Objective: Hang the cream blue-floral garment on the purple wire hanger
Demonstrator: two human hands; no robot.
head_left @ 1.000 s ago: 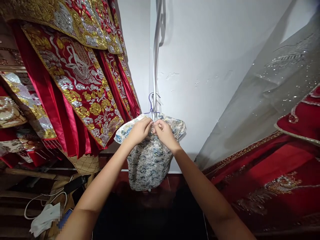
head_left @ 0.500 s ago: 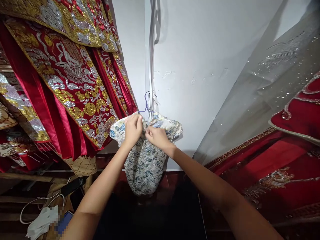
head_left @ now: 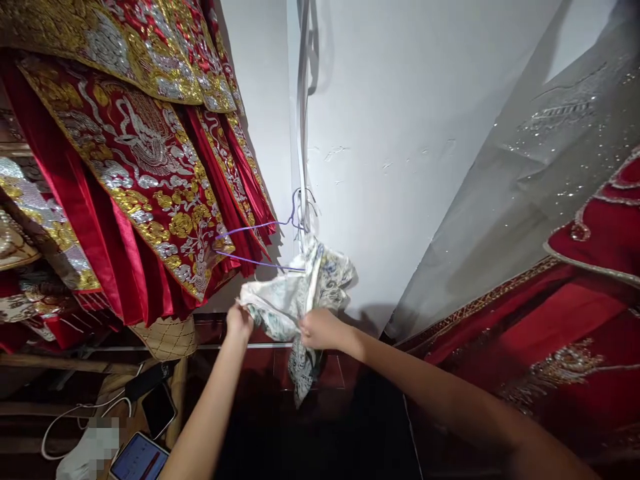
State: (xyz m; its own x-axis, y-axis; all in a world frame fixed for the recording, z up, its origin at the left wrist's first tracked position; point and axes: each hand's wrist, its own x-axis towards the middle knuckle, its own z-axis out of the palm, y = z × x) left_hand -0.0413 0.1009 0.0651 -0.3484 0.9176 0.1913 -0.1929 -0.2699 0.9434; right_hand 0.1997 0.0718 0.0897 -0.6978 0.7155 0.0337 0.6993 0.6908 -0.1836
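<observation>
A white floral garment (head_left: 280, 307) hangs partly off a purple hanger (head_left: 250, 229), in front of the white wall. The hanger's left arm is bare, while the garment's right shoulder still covers the other side. My left hand (head_left: 240, 323) is closed on the left edge of the garment, drawn down and away from the hanger. Lower middle of the cloth is gripped by my right hand (head_left: 316, 328), its fingers folded around the fabric. The garment's narrow lower end dangles below my right hand.
Red costumes with gold and silver embroidery (head_left: 150, 153) hang at left. A grey sheer cloth (head_left: 480, 220) and red beaded fabric (head_left: 555, 320) are at right. A metal rail (head_left: 303, 100) rises above the hanger. Phones (head_left: 140, 457), a cable and tissue lie at lower left.
The garment's left shoulder has come off the hanger, baring the hanger's left arm. Both hands have moved down, the left one also leftward, and the cloth is now bunched and twisted.
</observation>
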